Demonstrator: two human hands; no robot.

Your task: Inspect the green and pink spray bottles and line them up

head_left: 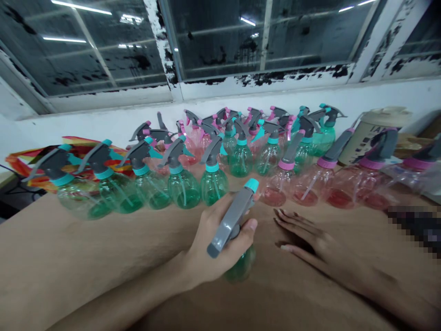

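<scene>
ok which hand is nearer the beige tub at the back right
Right. The right hand is in front and left of the beige tub; the left hand, holding a green spray bottle, is farther left.

Probably a modest workroom, with spray bottles (184, 187) lined up on a wood-toned table (86, 262) below paint-patched windows (220, 37).

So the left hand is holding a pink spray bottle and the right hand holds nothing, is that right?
Not quite: the head view shows the left hand holding a green spray bottle, not pink. The right hand holds nothing.
</scene>
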